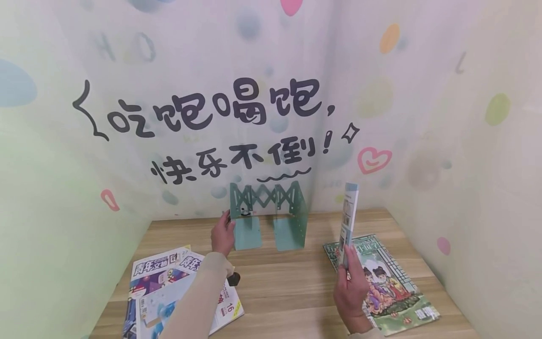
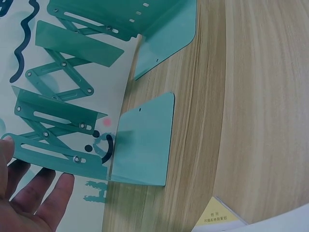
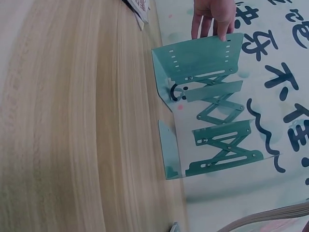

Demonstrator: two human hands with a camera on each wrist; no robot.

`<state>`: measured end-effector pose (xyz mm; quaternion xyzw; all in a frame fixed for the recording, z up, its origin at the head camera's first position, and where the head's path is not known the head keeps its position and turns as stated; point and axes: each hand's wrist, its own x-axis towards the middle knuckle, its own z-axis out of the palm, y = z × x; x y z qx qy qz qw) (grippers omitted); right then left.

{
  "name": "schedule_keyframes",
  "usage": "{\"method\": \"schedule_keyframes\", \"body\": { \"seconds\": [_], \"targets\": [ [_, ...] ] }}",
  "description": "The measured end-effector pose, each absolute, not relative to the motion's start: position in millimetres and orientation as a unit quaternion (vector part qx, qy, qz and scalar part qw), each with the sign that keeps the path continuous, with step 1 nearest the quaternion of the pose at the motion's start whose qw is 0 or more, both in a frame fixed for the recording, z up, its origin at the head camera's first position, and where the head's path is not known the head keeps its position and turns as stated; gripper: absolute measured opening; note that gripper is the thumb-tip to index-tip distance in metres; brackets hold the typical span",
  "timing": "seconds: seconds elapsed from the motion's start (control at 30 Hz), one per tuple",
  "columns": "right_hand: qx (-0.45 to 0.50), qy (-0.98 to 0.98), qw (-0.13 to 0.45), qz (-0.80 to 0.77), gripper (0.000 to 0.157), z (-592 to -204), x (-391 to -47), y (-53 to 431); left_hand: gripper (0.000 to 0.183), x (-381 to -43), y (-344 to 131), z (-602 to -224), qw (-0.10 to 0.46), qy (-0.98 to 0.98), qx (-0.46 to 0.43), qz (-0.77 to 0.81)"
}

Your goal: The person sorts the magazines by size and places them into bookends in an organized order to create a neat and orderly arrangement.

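Note:
A green expandable bookend [image 1: 290,230] with crossed metal links stands on the table against the back wall. My left hand [image 1: 222,235] pinches its left side plate; in the left wrist view the thumb [image 2: 7,149] is at the plate's upper edge and the fingers lie along its outer face. Raised at the right, a magazine [image 1: 348,212] is gripped upright in my right hand [image 1: 351,287], its spine towards me. At the bottom corner of the right wrist view its page edges [image 3: 270,217] show. Under that hand lies a green illustrated magazine [image 1: 394,287].
Several magazines [image 1: 158,292] overlap on the left side of the wooden table [image 1: 279,292], partly hidden by my left sleeve [image 1: 196,296]. A printed curtain [image 1: 262,47] with black lettering hangs behind and around the table.

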<state>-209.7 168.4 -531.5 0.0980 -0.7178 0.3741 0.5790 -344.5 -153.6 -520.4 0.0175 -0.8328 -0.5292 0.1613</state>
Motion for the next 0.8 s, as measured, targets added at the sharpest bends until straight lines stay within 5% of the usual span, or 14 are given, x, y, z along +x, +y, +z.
{"method": "schedule_keyframes", "body": {
  "seconds": [0.8],
  "targets": [
    [0.143, -0.688, 0.592, 0.395, 0.045, -504.0, -191.8, 140.3, 0.044, -340.9, -152.4, -515.4, 0.156, -0.833, 0.024, -0.53]
  ]
}}
